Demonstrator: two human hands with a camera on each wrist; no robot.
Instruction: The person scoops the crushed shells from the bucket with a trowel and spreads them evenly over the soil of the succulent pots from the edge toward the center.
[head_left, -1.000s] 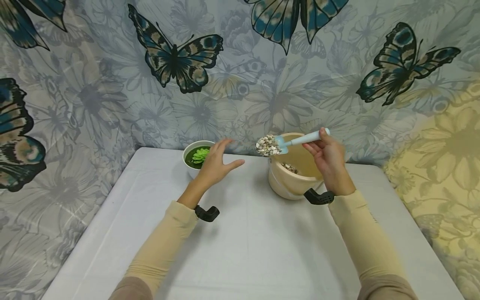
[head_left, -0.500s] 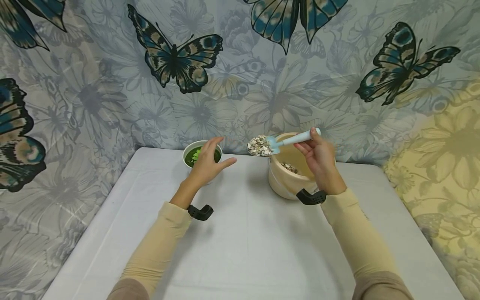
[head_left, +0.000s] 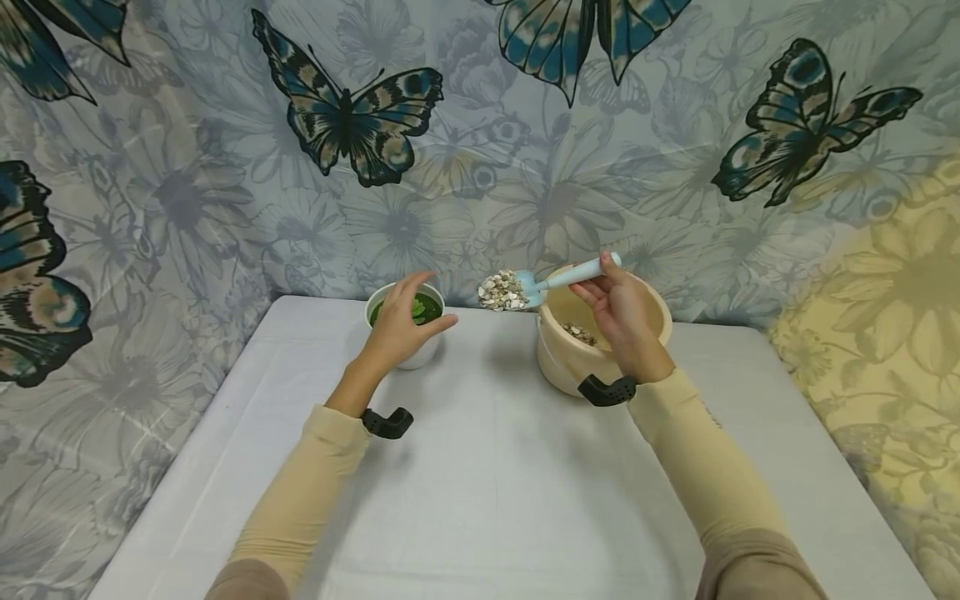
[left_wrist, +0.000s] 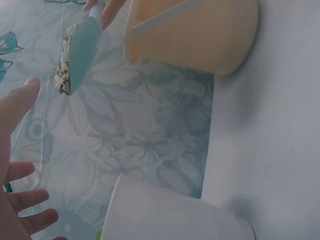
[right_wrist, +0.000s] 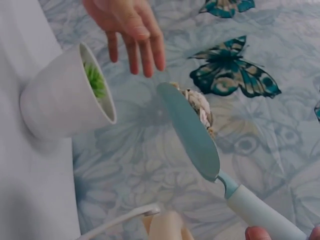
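Note:
My right hand (head_left: 628, 325) grips the white handle of a small light blue garden trowel (head_left: 577, 272). Its blade (right_wrist: 192, 135) is heaped with pebbles (head_left: 501, 292) and hangs in the air left of the cream bucket (head_left: 570, 373), where more pebbles (head_left: 578, 334) lie inside. A white flowerpot (head_left: 426, 357) holding a green succulent (right_wrist: 94, 80) stands at the table's back left. My left hand (head_left: 397, 332) hovers in front of and above this pot, its fingers spread and holding nothing. In the head view that hand covers part of the plant.
A white cloth covers the table (head_left: 480, 492). Close behind its back edge hangs a curtain (head_left: 555, 200) printed with butterflies and flowers. The bucket's pale carrying handle (right_wrist: 115, 220) hangs down outside its wall.
Both hands have shifted left. The loaded trowel has moved away from the bucket toward the flowerpot, and the left hand now covers more of the succulent.

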